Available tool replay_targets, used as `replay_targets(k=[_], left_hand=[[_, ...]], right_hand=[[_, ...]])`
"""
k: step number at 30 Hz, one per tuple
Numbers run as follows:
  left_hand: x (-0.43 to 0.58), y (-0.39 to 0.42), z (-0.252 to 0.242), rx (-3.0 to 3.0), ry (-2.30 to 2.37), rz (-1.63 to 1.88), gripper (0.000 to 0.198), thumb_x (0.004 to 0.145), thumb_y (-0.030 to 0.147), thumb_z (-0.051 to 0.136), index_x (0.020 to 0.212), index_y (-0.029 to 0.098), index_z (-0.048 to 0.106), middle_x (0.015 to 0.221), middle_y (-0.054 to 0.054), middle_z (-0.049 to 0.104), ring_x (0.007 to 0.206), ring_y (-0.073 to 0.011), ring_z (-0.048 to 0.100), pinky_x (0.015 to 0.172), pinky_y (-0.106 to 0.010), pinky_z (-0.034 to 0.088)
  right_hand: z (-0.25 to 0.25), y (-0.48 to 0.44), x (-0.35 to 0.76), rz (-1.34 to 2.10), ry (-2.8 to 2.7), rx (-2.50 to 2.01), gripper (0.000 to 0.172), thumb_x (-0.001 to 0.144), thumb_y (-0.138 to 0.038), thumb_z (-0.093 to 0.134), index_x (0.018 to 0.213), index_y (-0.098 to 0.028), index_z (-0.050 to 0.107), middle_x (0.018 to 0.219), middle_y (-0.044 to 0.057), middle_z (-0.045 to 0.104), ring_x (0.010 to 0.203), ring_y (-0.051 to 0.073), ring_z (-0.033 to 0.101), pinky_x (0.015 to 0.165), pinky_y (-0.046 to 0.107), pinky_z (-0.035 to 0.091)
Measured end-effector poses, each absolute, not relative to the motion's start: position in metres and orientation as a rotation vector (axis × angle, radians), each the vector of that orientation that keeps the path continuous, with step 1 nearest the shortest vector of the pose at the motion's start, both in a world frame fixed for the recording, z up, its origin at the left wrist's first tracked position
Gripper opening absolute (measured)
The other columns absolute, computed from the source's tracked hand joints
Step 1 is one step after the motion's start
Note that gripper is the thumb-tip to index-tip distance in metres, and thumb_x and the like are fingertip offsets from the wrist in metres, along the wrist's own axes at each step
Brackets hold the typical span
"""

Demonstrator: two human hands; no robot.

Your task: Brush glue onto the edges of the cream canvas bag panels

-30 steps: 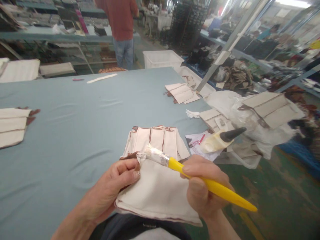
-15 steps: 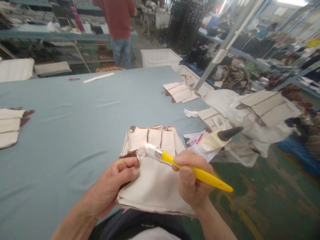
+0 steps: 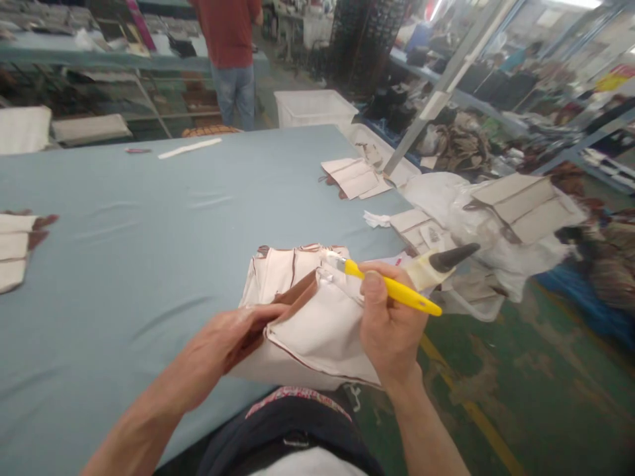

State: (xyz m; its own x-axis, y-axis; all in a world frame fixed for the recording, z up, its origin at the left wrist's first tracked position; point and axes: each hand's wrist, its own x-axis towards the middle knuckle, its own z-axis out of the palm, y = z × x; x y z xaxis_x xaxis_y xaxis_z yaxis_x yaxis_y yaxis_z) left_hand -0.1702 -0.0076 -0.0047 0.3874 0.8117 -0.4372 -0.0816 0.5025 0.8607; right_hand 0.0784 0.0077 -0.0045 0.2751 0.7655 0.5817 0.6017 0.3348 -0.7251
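My right hand (image 3: 391,327) is closed round the yellow handle of a paintbrush (image 3: 414,299). White paste coats the bristles, which are at the upper edge of a cream bag piece (image 3: 315,324) with a brown lining. My left hand (image 3: 233,337) grips this piece at its left side, fingers tucked into the brown opening and partly hidden. The opening gapes between the two hands. Just behind lies another cream piece (image 3: 278,271) with dark seams, flat on the table.
A blue-grey cloth covers the table (image 3: 124,251). More cream pieces (image 3: 350,177) lie right and far left (image 3: 12,251). A pale object with a black tapered end (image 3: 454,258) stands near my right hand. Behind are a metal post (image 3: 426,116), a white bin (image 3: 315,108) and a person (image 3: 228,59).
My left hand has shifted from pinching the piece's corner to reaching into its opening, which now gapes. The brush has moved up and right along the edge. The piece has tilted.
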Motion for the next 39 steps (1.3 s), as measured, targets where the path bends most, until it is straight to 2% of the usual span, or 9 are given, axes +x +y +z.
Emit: replay_targets(k=[2, 5, 9, 15, 20, 26, 29, 34, 39], left_hand=[[-0.181, -0.013, -0.009, 1.038, 1.074, 0.674, 0.060, 0.093, 0.075, 0.074, 0.119, 0.023, 0.089, 0.122, -0.011, 0.085, 0.113, -0.0305, 0.074, 0.096, -0.029, 0.058], [-0.182, -0.020, -0.008, 1.304, 1.106, 0.656, 0.037, 0.093, 0.056, 0.082, 0.105, 0.021, 0.089, 0.095, -0.007, 0.084, 0.091, -0.0246, 0.074, 0.083, -0.024, 0.055], [-0.169, -0.024, 0.001, 1.486, 1.026, 0.649, 0.031, 0.105, 0.040, 0.066, 0.086, 0.020, 0.080, 0.076, -0.001, 0.074, 0.070, -0.0162, 0.062, 0.067, -0.021, 0.046], [-0.168, -0.027, -0.001, 1.638, 1.091, 0.716, 0.034, 0.108, 0.035, 0.056, 0.078, 0.022, 0.067, 0.072, 0.000, 0.068, 0.066, -0.0167, 0.057, 0.066, -0.024, 0.044], [-0.175, -0.035, -0.015, 1.678, 1.194, 0.807, 0.030, 0.103, 0.024, 0.055, 0.076, 0.023, 0.066, 0.078, -0.003, 0.071, 0.076, -0.0204, 0.063, 0.075, -0.028, 0.046], [-0.172, -0.041, -0.015, 1.517, 1.252, 0.954, 0.034, 0.090, 0.033, 0.078, 0.059, 0.025, 0.066, 0.059, -0.003, 0.061, 0.061, -0.0215, 0.053, 0.067, -0.034, 0.043], [-0.169, -0.041, -0.011, 1.385, 1.281, 0.984, 0.027, 0.083, 0.036, 0.085, 0.061, 0.028, 0.073, 0.060, -0.003, 0.064, 0.065, -0.0246, 0.057, 0.073, -0.036, 0.048], [-0.167, -0.040, -0.010, 1.367, 1.294, 1.008, 0.017, 0.086, 0.033, 0.083, 0.069, 0.029, 0.084, 0.067, -0.004, 0.072, 0.070, -0.0261, 0.064, 0.079, -0.037, 0.052], [-0.167, -0.038, -0.015, 1.411, 1.293, 1.062, 0.026, 0.090, 0.037, 0.081, 0.065, 0.029, 0.082, 0.061, -0.003, 0.068, 0.065, -0.0245, 0.060, 0.078, -0.036, 0.050]], right_hand=[[-0.003, 0.012, 0.081, 0.183, -1.362, -1.377, 0.030, 0.111, -0.044, 0.058, 0.101, -0.021, 0.075, 0.083, 0.002, 0.075, 0.074, 0.018, 0.072, 0.073, 0.030, 0.059], [-0.009, 0.020, 0.077, 0.213, -1.337, -1.389, 0.033, 0.111, -0.047, 0.058, 0.101, -0.021, 0.075, 0.083, 0.003, 0.075, 0.073, 0.019, 0.070, 0.072, 0.031, 0.058], [-0.026, 0.030, 0.067, 0.277, -1.370, -1.383, 0.036, 0.110, -0.050, 0.058, 0.100, -0.020, 0.075, 0.086, 0.004, 0.076, 0.072, 0.019, 0.067, 0.070, 0.031, 0.056], [-0.012, 0.009, 0.070, 0.287, -1.209, -1.245, 0.031, 0.109, -0.047, 0.064, 0.098, -0.021, 0.076, 0.067, -0.003, 0.064, 0.057, 0.013, 0.060, 0.059, 0.026, 0.052], [0.011, -0.021, 0.061, 0.795, -1.072, -1.116, 0.032, 0.109, -0.042, 0.067, 0.086, -0.021, 0.075, 0.054, -0.006, 0.054, 0.042, 0.008, 0.048, 0.040, 0.017, 0.038], [0.014, -0.036, 0.046, 0.902, -1.122, -1.107, 0.032, 0.109, -0.037, 0.065, 0.085, -0.020, 0.076, 0.054, -0.004, 0.056, 0.040, 0.009, 0.049, 0.038, 0.018, 0.037], [0.015, -0.038, 0.045, 0.930, -1.207, -1.103, 0.032, 0.108, -0.038, 0.065, 0.083, -0.022, 0.075, 0.056, -0.005, 0.056, 0.040, 0.008, 0.044, 0.038, 0.018, 0.035], [0.015, -0.030, 0.045, 0.914, -1.155, -1.041, 0.029, 0.109, -0.035, 0.064, 0.085, -0.022, 0.075, 0.055, -0.005, 0.056, 0.042, 0.009, 0.050, 0.039, 0.017, 0.039], [0.013, -0.021, 0.039, 1.031, -1.173, -1.007, 0.030, 0.108, -0.039, 0.068, 0.084, -0.021, 0.075, 0.054, -0.006, 0.054, 0.040, 0.008, 0.046, 0.038, 0.016, 0.039]])
